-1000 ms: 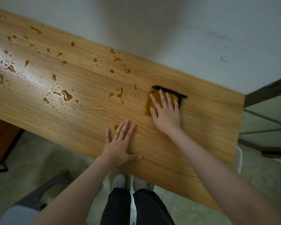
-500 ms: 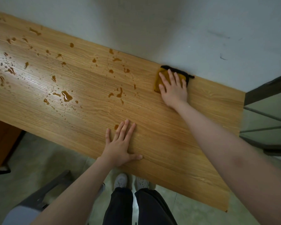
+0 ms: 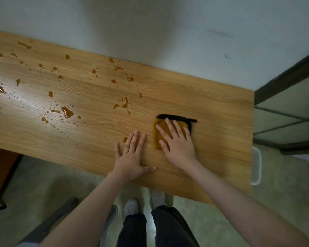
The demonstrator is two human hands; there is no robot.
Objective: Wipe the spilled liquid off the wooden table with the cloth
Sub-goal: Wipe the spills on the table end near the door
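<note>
Right hand (image 3: 178,147) flat on cloth (image 3: 158,138); left hand (image 3: 130,157) flat on wooden table (image 3: 221,122); spilled liquid (image 3: 67,112) leftward.

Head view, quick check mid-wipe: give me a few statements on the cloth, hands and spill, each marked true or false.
1. The right hand presses flat on the cloth. True.
2. The left hand grips the cloth. False: it rests flat on the bare wooden table, beside the cloth.
3. Spilled liquid remains on the table, left of the cloth. True.
4. The cloth lies against the wall. False: it sits near the table's middle, apart from the wall.
</note>
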